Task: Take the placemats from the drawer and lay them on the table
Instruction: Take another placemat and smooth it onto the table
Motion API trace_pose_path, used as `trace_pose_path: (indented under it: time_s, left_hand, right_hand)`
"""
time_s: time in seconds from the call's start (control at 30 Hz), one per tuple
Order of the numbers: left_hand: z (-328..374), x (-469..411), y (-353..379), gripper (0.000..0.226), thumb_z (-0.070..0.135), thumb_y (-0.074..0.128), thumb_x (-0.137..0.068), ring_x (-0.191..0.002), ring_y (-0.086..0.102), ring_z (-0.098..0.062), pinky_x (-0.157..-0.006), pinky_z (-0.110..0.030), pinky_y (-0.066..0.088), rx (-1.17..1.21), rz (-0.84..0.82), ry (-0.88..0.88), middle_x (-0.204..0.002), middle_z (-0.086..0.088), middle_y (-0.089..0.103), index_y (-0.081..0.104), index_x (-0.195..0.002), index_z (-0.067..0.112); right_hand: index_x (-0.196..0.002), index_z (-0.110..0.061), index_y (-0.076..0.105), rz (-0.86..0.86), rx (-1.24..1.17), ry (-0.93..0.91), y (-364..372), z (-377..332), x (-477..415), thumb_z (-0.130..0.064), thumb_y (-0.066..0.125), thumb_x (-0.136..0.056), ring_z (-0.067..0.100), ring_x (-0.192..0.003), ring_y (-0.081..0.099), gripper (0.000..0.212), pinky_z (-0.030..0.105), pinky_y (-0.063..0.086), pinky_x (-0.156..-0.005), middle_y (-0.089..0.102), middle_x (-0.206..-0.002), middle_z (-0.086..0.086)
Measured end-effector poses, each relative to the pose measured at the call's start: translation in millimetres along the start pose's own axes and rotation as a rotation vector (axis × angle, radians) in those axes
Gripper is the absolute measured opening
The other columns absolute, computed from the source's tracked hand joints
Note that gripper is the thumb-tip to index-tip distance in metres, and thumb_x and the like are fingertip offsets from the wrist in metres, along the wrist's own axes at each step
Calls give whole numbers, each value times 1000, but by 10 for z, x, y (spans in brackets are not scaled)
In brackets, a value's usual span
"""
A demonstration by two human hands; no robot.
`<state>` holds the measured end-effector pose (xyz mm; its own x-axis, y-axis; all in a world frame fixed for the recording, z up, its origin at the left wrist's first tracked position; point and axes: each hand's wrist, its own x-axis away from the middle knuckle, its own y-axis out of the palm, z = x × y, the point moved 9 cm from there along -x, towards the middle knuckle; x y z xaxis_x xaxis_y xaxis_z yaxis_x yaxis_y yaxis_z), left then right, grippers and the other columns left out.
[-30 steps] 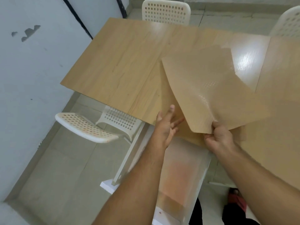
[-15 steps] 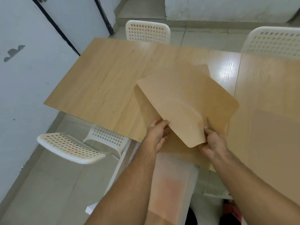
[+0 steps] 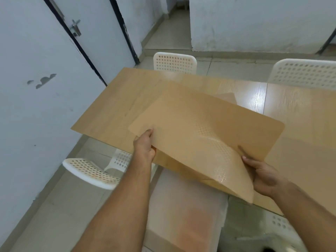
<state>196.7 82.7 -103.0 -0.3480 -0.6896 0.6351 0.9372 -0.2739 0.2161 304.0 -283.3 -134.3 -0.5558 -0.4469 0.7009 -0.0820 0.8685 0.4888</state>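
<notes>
I have the tan placemat (image 3: 209, 128) between both hands, low over the near half of the wooden table (image 3: 112, 106). My left hand (image 3: 144, 148) grips its near-left corner, fingers curled over the edge. My right hand (image 3: 261, 173) grasps the near-right corner, which is bowed up and curls toward me. The far edge looks close to the tabletop, though I cannot tell whether it touches. A darker tan patch (image 3: 174, 166) shows beneath the lifted near edge; I cannot tell whether it is another mat or the table itself.

To lay it well, I judge I should draw the two corners gently apart to take out the bow. Then I would square the long near edge with the table's near edge and lower the far side first, so the sheet rolls down flat. It looks thin and floppy, so a quick drop could leave a ripple or let it skate on the glossy top. I would let go only once both near corners sit flat.
</notes>
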Motion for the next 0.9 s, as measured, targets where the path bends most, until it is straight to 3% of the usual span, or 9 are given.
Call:
trace_pose_path:
  time_s: [0.1, 0.23, 0.33, 0.4, 0.5, 0.6, 0.73, 0.9]
  left_hand:
    - [125, 141, -358, 42, 13, 82, -79, -87, 72, -29, -64, -39, 60, -93, 73, 6, -103, -13, 73, 65, -117, 5]
    - [169, 347, -843, 15, 15, 71, -90, -81, 68, -27, -66, -38, 57, -189, 89, -59, -100, -12, 71, 69, -102, 8]
    - [328, 558, -1309, 26, 12, 68, -90, -85, 68, -26, -70, -37, 57, -340, 138, 43, -104, -12, 71, 69, -115, 13]
    - [383, 860, -1600, 25, 8, 71, -89, -83, 67, -26, -75, -39, 56, -449, 166, 107, -100, -11, 69, 67, -112, 17]
    - [332, 1311, -2005, 40, 17, 79, -85, -88, 68, -25, -82, -39, 56, -653, 139, 98, -104, -8, 69, 65, -122, 17]
    - [300, 1640, -2503, 49, 26, 80, -84, -96, 68, -25, -76, -35, 51, -835, 175, 104, -113, -6, 68, 60, -128, 22]
    - [242, 1805, -3153, 45, 28, 79, -85, -94, 72, -23, -78, -37, 57, -661, 133, 84, -106, -4, 75, 63, -126, 17]
    - [484, 1726, -3857, 18, 21, 72, -91, -93, 73, -28, -85, -45, 59, -511, 203, 192, -104, -10, 76, 71, -106, 11]
  right_hand:
    - [-116, -28, 72, -11, 122, 17, -45, 61, 205, -9, 52, -99, 15, -73, 73, 33, 31, 60, -56, 78, -98, -1]
    - [-121, -24, 72, -23, 223, 23, -166, 107, 425, -9, 54, -98, 22, -89, 69, 33, 31, 60, -58, 73, -118, 1]
    - [-118, -20, 75, -44, 294, 45, -237, 172, 572, -8, 56, -97, 27, -98, 68, 30, 33, 60, -60, 73, -119, 4]
    - [-108, -21, 79, -69, 357, 52, -237, 257, 650, -8, 56, -97, 29, -106, 66, 30, 37, 60, -72, 72, -121, 5]
    - [-102, -23, 82, -107, 436, 51, -163, 425, 753, -8, 56, -97, 34, -115, 63, 30, 42, 52, -92, 71, -124, 6]
    - [-99, -21, 82, -156, 517, 95, -10, 625, 883, -8, 58, -96, 37, -115, 62, 28, 46, 50, -95, 73, -121, 7]
    - [-101, -25, 82, -261, 631, 183, 381, 979, 1047, -12, 56, -96, 32, -109, 63, 29, 45, 48, -95, 74, -116, 5]
    - [-111, -22, 79, -340, 701, 158, 1061, 1415, 1029, -11, 58, -94, 28, -109, 64, 29, 39, 51, -90, 73, -118, 3]
